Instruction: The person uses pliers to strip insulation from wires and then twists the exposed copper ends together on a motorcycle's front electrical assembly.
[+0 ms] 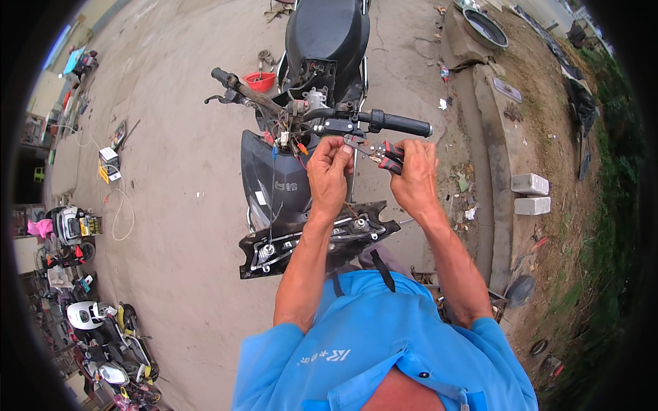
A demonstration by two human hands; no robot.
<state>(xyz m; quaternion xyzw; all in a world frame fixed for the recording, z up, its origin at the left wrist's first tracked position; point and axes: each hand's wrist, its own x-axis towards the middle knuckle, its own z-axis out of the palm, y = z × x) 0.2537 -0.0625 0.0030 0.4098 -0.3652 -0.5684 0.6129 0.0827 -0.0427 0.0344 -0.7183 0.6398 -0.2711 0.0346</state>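
Note:
My right hand (415,179) grips wire-stripping pliers (391,157) with red-and-black handles, their jaws pointing left. My left hand (330,179) pinches at the jaw tips, what it holds too small to make out. Both are just below the right handlebar (404,125) of a black scooter (326,31), beside exposed wires and connectors (288,137) at the steering column. The dark front panel (274,185) is left of my left hand. A detached trim piece with lamp fittings (255,264) lies across beneath my forearms, wires running up from it.
A red bowl (259,83) sits behind the left handlebar. Parked scooters (89,316) and a battery-like box with cable (110,161) are at left. At right are a concrete ledge (493,178), two white blocks (531,205), a metal basin (485,31), scattered debris and vegetation.

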